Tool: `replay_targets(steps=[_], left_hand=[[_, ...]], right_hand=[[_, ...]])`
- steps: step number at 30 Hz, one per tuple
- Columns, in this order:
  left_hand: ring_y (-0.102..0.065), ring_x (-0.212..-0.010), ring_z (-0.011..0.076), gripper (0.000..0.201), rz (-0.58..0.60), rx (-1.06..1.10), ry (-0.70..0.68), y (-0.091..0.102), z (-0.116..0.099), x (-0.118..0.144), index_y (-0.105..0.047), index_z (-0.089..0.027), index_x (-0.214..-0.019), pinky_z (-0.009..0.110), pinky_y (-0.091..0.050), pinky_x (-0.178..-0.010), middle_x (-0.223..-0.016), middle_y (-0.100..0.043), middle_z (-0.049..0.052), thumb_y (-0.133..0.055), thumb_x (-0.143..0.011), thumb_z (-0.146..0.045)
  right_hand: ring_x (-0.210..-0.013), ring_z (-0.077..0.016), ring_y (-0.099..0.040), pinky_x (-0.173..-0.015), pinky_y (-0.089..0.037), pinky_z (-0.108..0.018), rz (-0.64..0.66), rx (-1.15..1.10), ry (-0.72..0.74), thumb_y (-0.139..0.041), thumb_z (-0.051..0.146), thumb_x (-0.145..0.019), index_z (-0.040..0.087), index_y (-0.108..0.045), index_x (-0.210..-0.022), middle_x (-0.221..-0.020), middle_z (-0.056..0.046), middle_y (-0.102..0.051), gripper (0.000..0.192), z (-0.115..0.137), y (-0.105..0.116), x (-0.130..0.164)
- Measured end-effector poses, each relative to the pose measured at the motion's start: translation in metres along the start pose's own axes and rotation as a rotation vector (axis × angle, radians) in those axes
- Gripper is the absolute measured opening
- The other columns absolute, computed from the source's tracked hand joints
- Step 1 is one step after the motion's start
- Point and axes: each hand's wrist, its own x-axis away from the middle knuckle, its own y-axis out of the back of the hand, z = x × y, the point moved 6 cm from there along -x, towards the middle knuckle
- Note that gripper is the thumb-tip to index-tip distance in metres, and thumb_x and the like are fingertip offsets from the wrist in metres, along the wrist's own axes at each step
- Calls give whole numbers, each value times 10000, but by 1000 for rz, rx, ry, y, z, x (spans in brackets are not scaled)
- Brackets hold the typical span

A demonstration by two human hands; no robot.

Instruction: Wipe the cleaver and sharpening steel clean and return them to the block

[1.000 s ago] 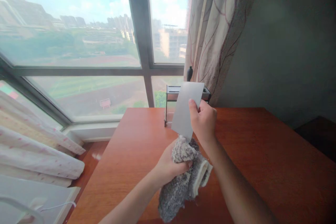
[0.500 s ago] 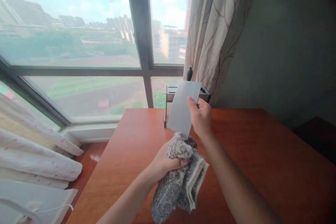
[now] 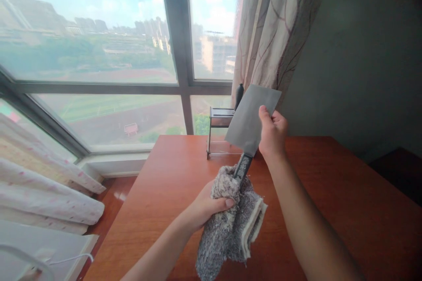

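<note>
1. Our right hand [image 3: 273, 134] pinches the cleaver [image 3: 252, 114] by its blade, above the tabletop [image 3: 329, 193]
2. Our left hand [image 3: 206, 205] closes the grey cloth [image 3: 231, 224] around its handle
3. Any slip could cut our fingers

The cleaver [image 3: 252, 114] stands over the table [image 3: 329, 193], blade up, its handle sunk in the cloth [image 3: 231, 228] below. Behind it, by the window [image 3: 99, 52], sits what may be a knife rack [image 3: 219, 134]; curtain [image 3: 273, 30] to the right.
</note>
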Motion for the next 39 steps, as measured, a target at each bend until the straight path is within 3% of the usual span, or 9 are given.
replay_targets(steps=[3, 7, 12, 18, 23, 28, 33, 36, 39], left_hand=[[-611, -1010, 292, 635, 8, -2, -11, 0, 0, 0, -584, -143, -1194, 371, -468, -873, -1091, -660, 114, -799, -637, -358], [-617, -953, 261, 579, 33, -6, -19, -3, 4, -1, -602, -141, -1139, 346, -466, -849, -1045, -663, 102, -802, -637, -349], [-616, -941, 245, 558, 40, -35, -21, -5, 6, -3, -592, -140, -1154, 331, -465, -830, -1022, -666, 95, -789, -670, -336], [-641, -955, 273, 584, -64, -9, -60, 1, 0, -5, -592, -147, -1159, 358, -474, -854, -1032, -688, 99, -794, -658, -367], [-618, -1039, 287, 601, -50, -53, -80, 1, -3, -5, -569, -160, -1207, 371, -459, -911, -1113, -673, 105, -784, -680, -355], [-599, -1069, 306, 602, -33, -126, -70, 1, -2, -4, -570, -156, -1202, 352, -478, -860, -1132, -661, 107, -790, -672, -341], [-598, -1098, 303, 683, -81, -26, -79, 5, 3, -2, -545, -182, -1258, 353, -475, -902, -1179, -658, 95, -813, -640, -299], [-630, -1065, 306, 620, -157, 140, -86, 10, 7, -2, -569, -164, -1230, 381, -482, -924, -1150, -680, 111, -787, -671, -319], [-670, -1002, 305, 575, -331, 318, -83, 22, 8, -2, -581, -161, -1205, 403, -503, -913, -1071, -717, 113, -755, -706, -389]], right_hand=[[-529, -98, -319, -499, -327, -224, -4, 15, 3, -554, 494, -851, 195, -491, -678, -601, 52, -366, 351, 2, 2, 0], [-535, -103, -336, -496, -314, -224, 130, 14, -26, -528, 489, -874, 194, -505, -686, -596, 50, -388, 350, 5, -7, 14], [-538, -101, -338, -492, -293, -220, 181, 82, -22, -535, 471, -877, 199, -456, -633, -575, 56, -384, 375, 12, -15, 37], [-542, -102, -364, -503, -291, -223, 270, 172, -44, -492, 465, -904, 187, -478, -648, -583, 51, -428, 378, 6, -25, 67], [-529, -100, -341, -490, -271, -228, 277, 162, -27, -500, 461, -900, 195, -442, -614, -566, 55, -387, 395, 9, -26, 63], [-518, -99, -329, -468, -267, -229, 159, 55, -8, -543, 459, -875, 200, -448, -614, -564, 54, -370, 380, 12, -16, 27], [-510, -92, -318, -474, -302, -228, -19, 77, 38, -559, 473, -856, 207, -418, -602, -565, 57, -340, 393, 9, 2, -3], [-514, -91, -348, -481, -327, -226, -161, 88, 58, -568, 480, -845, 205, -424, -605, -566, 54, -371, 393, 10, 18, -3], [-478, -99, -410, -443, -347, -227, -227, 31, -21, -577, 489, -833, 194, -483, -626, -547, 44, -450, 372, 5, 34, 10]])
